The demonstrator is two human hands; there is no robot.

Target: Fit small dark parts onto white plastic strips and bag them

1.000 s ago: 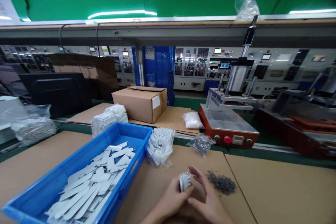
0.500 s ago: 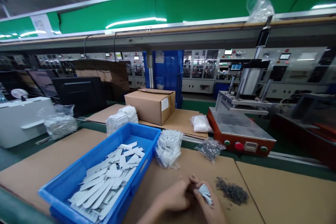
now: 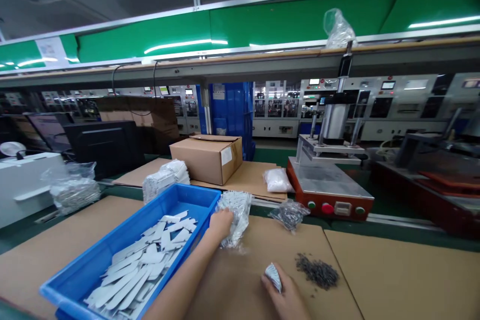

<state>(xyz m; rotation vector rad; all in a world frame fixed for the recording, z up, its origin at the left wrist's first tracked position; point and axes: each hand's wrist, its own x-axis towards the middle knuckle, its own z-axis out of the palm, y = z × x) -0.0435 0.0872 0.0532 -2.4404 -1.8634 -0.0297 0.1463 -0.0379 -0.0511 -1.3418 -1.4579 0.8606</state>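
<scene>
My left hand (image 3: 222, 224) is at the clear plastic bag of small white parts (image 3: 237, 212), beside the blue bin's right edge. Its fingers are bent over the bag's left side, and what they grip is hidden. Lower down, my right hand (image 3: 280, 287) is closed around a fanned bundle of small white pieces (image 3: 273, 277) above the cardboard sheet. Just right of it lies a pile of small dark grey parts (image 3: 318, 271). The blue bin (image 3: 195, 201) holds long flat white pieces (image 3: 129, 280).
Behind stand a cardboard box (image 3: 202, 160), a stack of white parts (image 3: 165, 180) and a white packet (image 3: 277, 180). A press with a red base (image 3: 330, 192) is at the right. A bag of dark parts (image 3: 289, 214) lies before it.
My left hand has left my right hand and moved up and left to the bag of white parts. My right hand still holds its white pieces. The view has shifted slightly.
</scene>
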